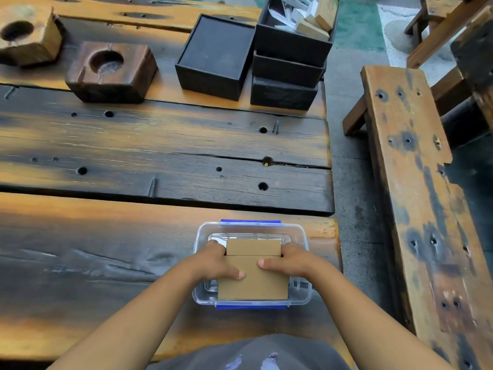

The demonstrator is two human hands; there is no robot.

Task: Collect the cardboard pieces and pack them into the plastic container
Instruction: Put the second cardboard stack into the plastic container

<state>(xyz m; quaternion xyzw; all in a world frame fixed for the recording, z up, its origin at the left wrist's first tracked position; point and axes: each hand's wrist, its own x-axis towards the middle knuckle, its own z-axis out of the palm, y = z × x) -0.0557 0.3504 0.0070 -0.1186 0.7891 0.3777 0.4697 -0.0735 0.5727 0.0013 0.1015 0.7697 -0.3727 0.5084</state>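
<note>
The cardboard pieces (253,279) sit stacked inside the clear plastic container (302,236), which rests on the near right corner of the wooden desk (160,145). My left hand (218,263) grips the stack's left edge, thumb lying across the top sheet; my right hand (288,259) clasps the right edge the same way. Blue clips (250,222) line the container's far and near rims. Black boxes (216,57) stand well apart at the desk's far side.
</note>
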